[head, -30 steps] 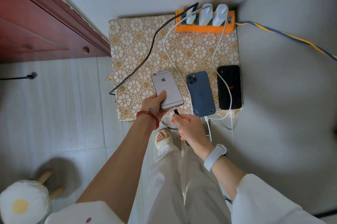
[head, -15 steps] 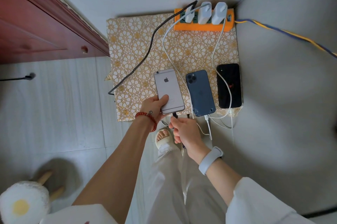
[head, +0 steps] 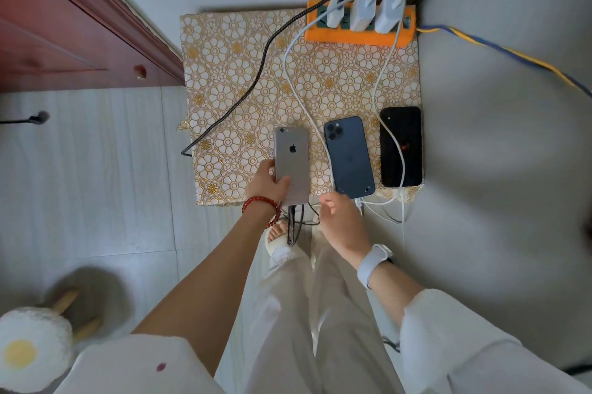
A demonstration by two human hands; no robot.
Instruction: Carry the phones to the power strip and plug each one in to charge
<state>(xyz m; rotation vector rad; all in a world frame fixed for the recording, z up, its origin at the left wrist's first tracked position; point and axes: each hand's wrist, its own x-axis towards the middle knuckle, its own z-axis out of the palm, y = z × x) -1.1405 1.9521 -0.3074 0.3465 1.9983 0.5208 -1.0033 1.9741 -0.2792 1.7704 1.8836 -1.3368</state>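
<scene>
Left hand (head: 267,183): grips the silver phone (head: 292,164) at its near left corner, thumb laid over the back, the other fingers hidden beneath. The phone lies face down at the near edge of the mat (head: 243,79), its near end just past that edge. A black cable (head: 256,79) hangs from its near end; the plug appears seated, though the joint is partly masked by the wrist.

Right hand (head: 341,217): holds nothing. Fingers loosely curled and relaxed, hovering just off the near edge of the mat, close to the near end of the blue phone (head: 349,158) but apart from it.

Handling judgement: the silver phone is a stiff, slim slab, light, with a smooth back likely to slide under a loose grip; glass front is down and would not tolerate a drop. Best held by the long edges, away from the connector, so the plug is not levered sideways.

Outward: blue phone and black phone (head: 400,146) lie face down alongside, to the right, each with a white cable (head: 296,86) running to its near end. All three leads run to chargers in the orange strip (head: 358,36) at the far edge of the mat.

Status judgement: all three appear connected; setting the silver phone flat is what remains.
</scene>
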